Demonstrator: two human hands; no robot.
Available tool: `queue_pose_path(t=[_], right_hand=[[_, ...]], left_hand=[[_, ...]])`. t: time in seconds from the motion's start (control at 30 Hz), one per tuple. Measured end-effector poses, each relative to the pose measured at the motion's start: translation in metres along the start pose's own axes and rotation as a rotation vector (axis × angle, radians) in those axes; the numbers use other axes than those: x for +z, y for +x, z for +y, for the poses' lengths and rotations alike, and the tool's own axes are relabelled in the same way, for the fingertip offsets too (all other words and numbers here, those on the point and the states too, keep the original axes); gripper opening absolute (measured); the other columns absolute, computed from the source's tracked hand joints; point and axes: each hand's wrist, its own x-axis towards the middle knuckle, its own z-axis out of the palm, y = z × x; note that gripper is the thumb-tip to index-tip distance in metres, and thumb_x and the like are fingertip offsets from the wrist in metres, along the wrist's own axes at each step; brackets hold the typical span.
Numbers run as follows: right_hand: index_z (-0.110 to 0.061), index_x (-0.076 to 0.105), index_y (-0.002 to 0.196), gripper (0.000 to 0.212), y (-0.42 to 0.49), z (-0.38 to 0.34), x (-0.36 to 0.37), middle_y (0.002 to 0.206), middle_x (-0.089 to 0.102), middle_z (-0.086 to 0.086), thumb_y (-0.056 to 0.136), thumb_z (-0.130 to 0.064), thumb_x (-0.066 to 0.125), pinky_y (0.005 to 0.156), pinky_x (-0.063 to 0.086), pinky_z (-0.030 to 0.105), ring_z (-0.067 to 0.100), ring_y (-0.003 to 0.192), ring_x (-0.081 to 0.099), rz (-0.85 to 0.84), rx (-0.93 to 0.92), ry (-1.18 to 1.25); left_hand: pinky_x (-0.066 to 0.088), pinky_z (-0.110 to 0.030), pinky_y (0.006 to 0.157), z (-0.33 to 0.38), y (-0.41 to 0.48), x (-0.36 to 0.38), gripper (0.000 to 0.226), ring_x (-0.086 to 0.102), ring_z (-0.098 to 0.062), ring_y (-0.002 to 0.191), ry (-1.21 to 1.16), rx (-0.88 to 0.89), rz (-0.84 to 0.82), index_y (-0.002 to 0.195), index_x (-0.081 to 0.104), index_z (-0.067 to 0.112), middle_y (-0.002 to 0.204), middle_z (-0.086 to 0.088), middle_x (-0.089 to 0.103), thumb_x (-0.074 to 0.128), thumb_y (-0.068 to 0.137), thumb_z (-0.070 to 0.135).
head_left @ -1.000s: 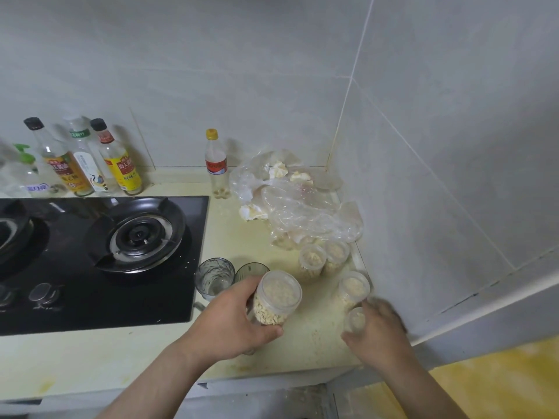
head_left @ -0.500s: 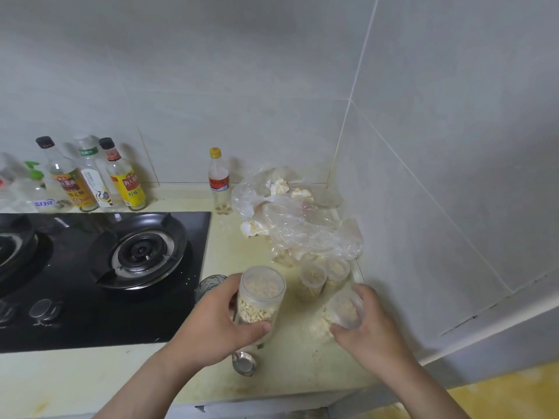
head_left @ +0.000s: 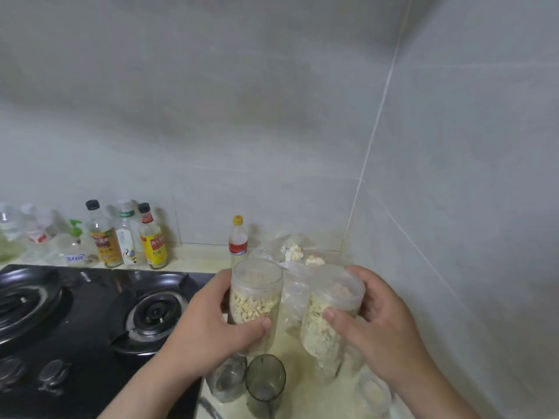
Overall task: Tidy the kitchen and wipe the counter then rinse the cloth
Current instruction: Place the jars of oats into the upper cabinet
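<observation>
- Above the pale yellow tabletop, right of the black glass gas hob: two jars of pale nut pieces, both held clear of the surface, side by side, close but apart.
- Change: one second ago the right hand was reaching for a jar by the wall. Half a second ago it gripped that jar low. The jar is now level with the other, which has risen too.
- Left hand: wrapped round the left clear plastic jar, thumb across the front near the base, fingers behind; jar upright.
- Right hand: clasped round the right clear plastic jar, thumb on the front, fingers round the far side; jar leaning slightly.
- Beneath the jars, on the tabletop: dark tinted tumbler, with a clear patterned glass just beside it.
- Corner, behind the jars: crumpled clear plastic bag; small yellow-capped bottle.
- Back wall, behind the hob: three labelled sauce bottles.
</observation>
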Motion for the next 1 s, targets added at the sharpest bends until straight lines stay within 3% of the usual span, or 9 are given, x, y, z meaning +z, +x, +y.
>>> queue_pose_path(t=[0.1,0.17,0.23,0.3,0.53,0.73,0.83,0.9,1.0], right_hand=[[-0.052,0.068,0.097,0.057,0.017,-0.034,0.0,0.102,0.075,-0.008,0.073,-0.002,0.081,0.088,0.054,0.037,0.011,0.096,0.07,-0.006,-0.062,0.055],[-0.047,0.068,0.104,0.053,0.026,-0.057,0.0,0.105,0.074,-0.009,0.062,-0.023,0.092,0.091,0.052,0.038,0.01,0.1,0.07,0.001,-0.1,0.103],[-0.033,0.065,0.115,0.081,0.035,-0.078,-0.001,0.109,0.074,-0.011,0.041,-0.048,0.095,0.094,0.051,0.04,0.01,0.103,0.069,-0.004,-0.136,0.141],[-0.025,0.062,0.123,0.092,0.044,-0.1,-0.001,0.108,0.074,-0.013,0.038,-0.044,0.092,0.094,0.052,0.039,0.008,0.102,0.069,-0.003,-0.164,0.165],[-0.031,0.065,0.112,0.109,0.064,-0.169,-0.006,0.103,0.075,-0.012,0.016,-0.077,0.084,0.096,0.052,0.04,0.007,0.098,0.071,-0.023,-0.321,0.171],[-0.036,0.063,0.114,0.113,0.071,-0.224,-0.022,0.103,0.073,-0.021,0.01,-0.08,0.08,0.098,0.05,0.034,0.0,0.098,0.069,-0.033,-0.452,0.138],[-0.034,0.065,0.112,0.115,0.071,-0.252,-0.031,0.102,0.075,-0.017,0.008,-0.08,0.081,0.1,0.049,0.037,0.003,0.1,0.069,-0.012,-0.516,0.132],[-0.033,0.065,0.109,0.114,0.072,-0.27,-0.035,0.099,0.075,-0.017,0.007,-0.08,0.081,0.097,0.051,0.037,0.003,0.097,0.07,-0.011,-0.551,0.135],[-0.029,0.065,0.111,0.114,0.075,-0.297,-0.039,0.099,0.075,-0.015,0.011,-0.081,0.08,0.093,0.052,0.035,0.004,0.095,0.071,-0.005,-0.609,0.114]], left_hand=[[0.054,-0.021,0.076,0.027,0.016,-0.017,0.064,0.068,-0.003,0.094,-0.044,0.056,0.068,0.112,0.059,0.035,0.102,0.018,0.07,0.077,0.051,0.048],[0.054,-0.025,0.077,0.047,0.025,-0.029,0.07,0.068,-0.005,0.096,-0.071,0.107,0.114,0.116,0.057,0.035,0.104,0.016,0.07,0.077,0.05,0.048],[0.055,-0.022,0.074,0.068,0.034,-0.042,0.074,0.067,-0.003,0.097,-0.076,0.168,0.157,0.119,0.05,0.041,0.107,0.018,0.068,0.077,0.05,0.05],[0.057,-0.023,0.073,0.09,0.04,-0.054,0.077,0.067,-0.003,0.096,-0.076,0.215,0.178,0.12,0.042,0.053,0.108,0.023,0.066,0.076,0.051,0.05],[0.056,-0.024,0.071,0.159,0.056,-0.088,0.088,0.072,-0.012,0.084,-0.044,0.363,0.269,0.117,0.038,0.073,0.096,0.015,0.072,0.077,0.044,0.044],[0.052,-0.015,0.078,0.211,0.062,-0.108,0.08,0.068,0.008,0.08,0.061,0.355,0.304,0.113,0.049,0.054,0.089,0.029,0.07,0.076,0.038,0.044],[0.047,-0.005,0.067,0.239,0.066,-0.123,0.058,0.067,0.009,0.075,0.068,0.376,0.288,0.099,0.066,0.041,0.083,0.021,0.073,0.082,0.043,0.035],[0.051,-0.012,0.07,0.259,0.071,-0.136,0.061,0.069,0.003,0.078,0.062,0.418,0.318,0.094,0.069,0.036,0.084,0.016,0.074,0.078,0.035,0.047],[0.06,-0.039,0.069,0.291,0.086,-0.153,0.062,0.073,-0.019,0.079,-0.088,0.425,0.327,0.093,0.071,0.022,0.085,-0.003,0.075,0.079,0.035,0.045]])
